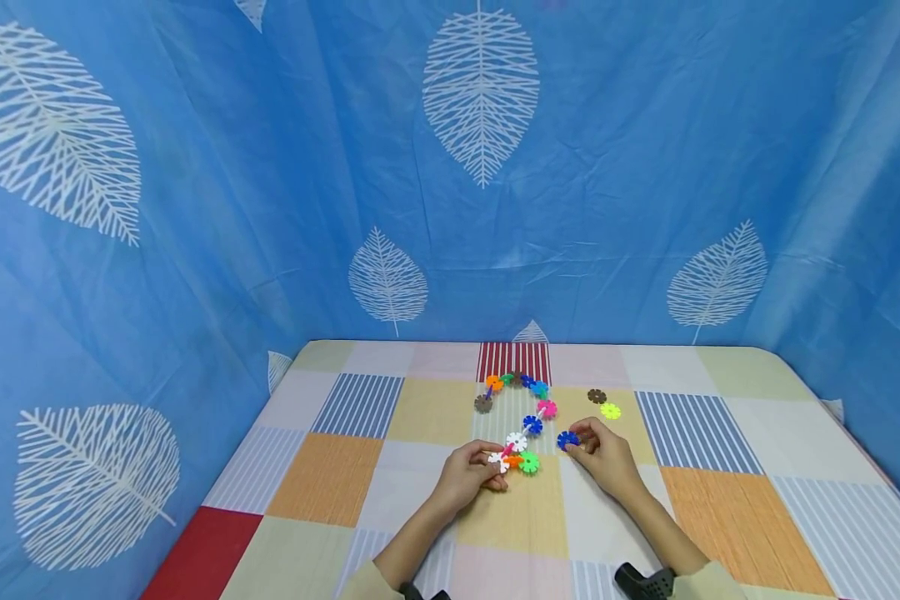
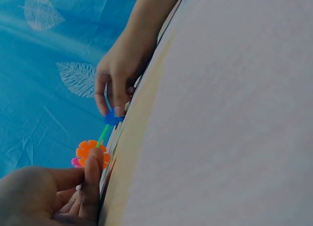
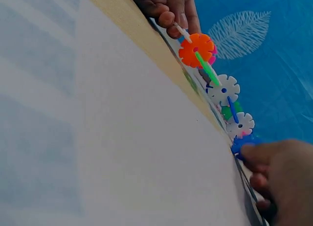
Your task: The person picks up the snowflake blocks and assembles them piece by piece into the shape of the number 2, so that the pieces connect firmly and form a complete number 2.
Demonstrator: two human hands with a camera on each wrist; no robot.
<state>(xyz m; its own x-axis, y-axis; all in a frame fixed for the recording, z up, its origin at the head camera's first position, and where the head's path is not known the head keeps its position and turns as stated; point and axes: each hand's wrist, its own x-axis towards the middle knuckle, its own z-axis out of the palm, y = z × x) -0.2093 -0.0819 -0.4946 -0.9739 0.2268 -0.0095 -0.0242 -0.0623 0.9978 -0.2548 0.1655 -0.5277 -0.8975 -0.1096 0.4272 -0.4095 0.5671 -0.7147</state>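
Observation:
A curved chain of interlocking snowflake discs lies on the table. It runs from a grey disc (image 1: pixel 483 403) past a pink disc (image 1: pixel 547 408) down to a bright green disc (image 1: pixel 528 462). At its near end my left hand (image 1: pixel 467 475) pinches a white disc (image 1: pixel 498 462), joined to an orange disc (image 1: pixel 513 462). In the right wrist view, this white disc (image 3: pixel 183 33) stands edge-on at the left fingertips. My right hand (image 1: pixel 607 457) pinches a loose blue disc (image 1: pixel 567 439) by its edge, just right of the chain. Its fingers partly cover the blue disc (image 3: pixel 243 145) there.
A brown disc (image 1: pixel 596 396) and a yellow disc (image 1: pixel 611 411) lie loose beyond the right hand. A patchwork-patterned cloth (image 1: pixel 330 475) covers the table. Blue curtains (image 1: pixel 570 167) with white leaf prints hang behind it and at both sides.

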